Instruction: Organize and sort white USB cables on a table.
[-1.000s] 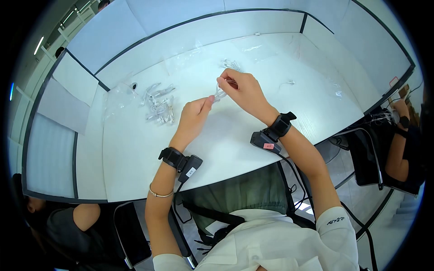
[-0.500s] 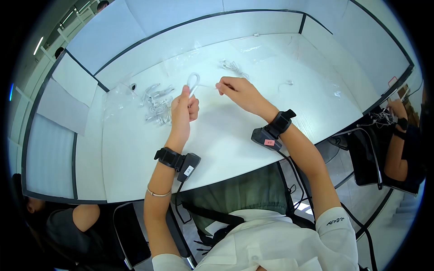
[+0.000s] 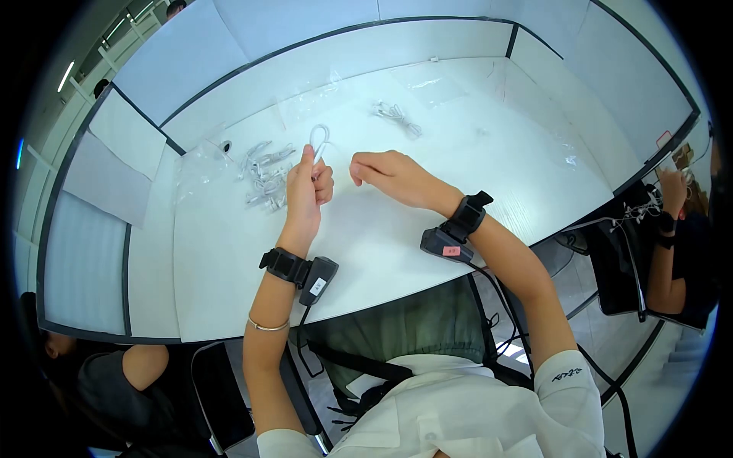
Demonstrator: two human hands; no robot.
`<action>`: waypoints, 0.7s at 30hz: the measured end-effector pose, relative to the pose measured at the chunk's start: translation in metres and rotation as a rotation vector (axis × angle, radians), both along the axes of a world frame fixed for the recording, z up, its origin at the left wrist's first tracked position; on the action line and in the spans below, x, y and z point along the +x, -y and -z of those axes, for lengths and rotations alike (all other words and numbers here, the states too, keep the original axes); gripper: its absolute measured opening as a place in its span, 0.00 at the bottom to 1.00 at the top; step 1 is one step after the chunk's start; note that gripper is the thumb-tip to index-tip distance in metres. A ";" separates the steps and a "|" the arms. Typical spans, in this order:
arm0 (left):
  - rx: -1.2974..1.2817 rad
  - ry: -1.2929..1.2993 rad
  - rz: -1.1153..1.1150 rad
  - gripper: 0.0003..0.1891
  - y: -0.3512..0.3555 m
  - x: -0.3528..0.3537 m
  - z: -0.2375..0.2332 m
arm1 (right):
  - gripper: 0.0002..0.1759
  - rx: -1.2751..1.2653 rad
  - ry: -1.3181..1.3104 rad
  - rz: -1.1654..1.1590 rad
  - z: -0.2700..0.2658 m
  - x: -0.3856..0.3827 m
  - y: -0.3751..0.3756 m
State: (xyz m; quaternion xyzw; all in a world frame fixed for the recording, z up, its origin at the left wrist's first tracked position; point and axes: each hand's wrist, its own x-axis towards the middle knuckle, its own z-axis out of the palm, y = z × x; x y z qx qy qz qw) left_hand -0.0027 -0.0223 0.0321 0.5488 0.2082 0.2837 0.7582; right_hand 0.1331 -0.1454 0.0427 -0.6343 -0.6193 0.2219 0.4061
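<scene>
My left hand (image 3: 308, 183) is closed on a looped white cable (image 3: 321, 133), whose loop stands up above the thumb. To its right is my right hand (image 3: 389, 174), with fingers bent together and pointing left; whatever the fingertips pinch is too small to make out. A pile of bundled white cables (image 3: 267, 172) lies on the white table just left of my left hand. Another white cable bundle (image 3: 398, 117) rests farther back, above my right hand.
Low white partitions (image 3: 343, 52) with dark edging enclose the table (image 3: 229, 282). Clear plastic bags (image 3: 205, 164) lie at the left, with more clear film at the back and right. At the far right, a co-worker's hand (image 3: 672, 187) holds white cables beside the partition.
My right hand has moved left and slightly down, closer to my left hand. The thin strand at the right of the table no longer shows. The co-worker's hand and cables have shifted.
</scene>
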 end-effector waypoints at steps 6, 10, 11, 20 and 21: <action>0.044 -0.039 0.171 0.24 0.004 -0.001 -0.005 | 0.15 -0.035 -0.051 -0.125 0.006 -0.003 -0.003; 0.190 -0.121 0.296 0.25 0.004 -0.005 -0.011 | 0.14 -0.073 -0.101 -0.197 0.011 0.012 -0.005; 0.211 -0.156 0.337 0.25 0.008 -0.006 -0.015 | 0.13 -0.100 -0.115 -0.191 0.007 0.016 -0.003; 0.252 -0.280 0.570 0.24 0.008 -0.007 -0.011 | 0.07 -0.112 -0.266 -0.233 0.003 0.039 0.000; 0.312 -0.341 0.580 0.24 0.011 -0.007 -0.015 | 0.07 -0.114 -0.235 -0.237 0.000 0.039 0.002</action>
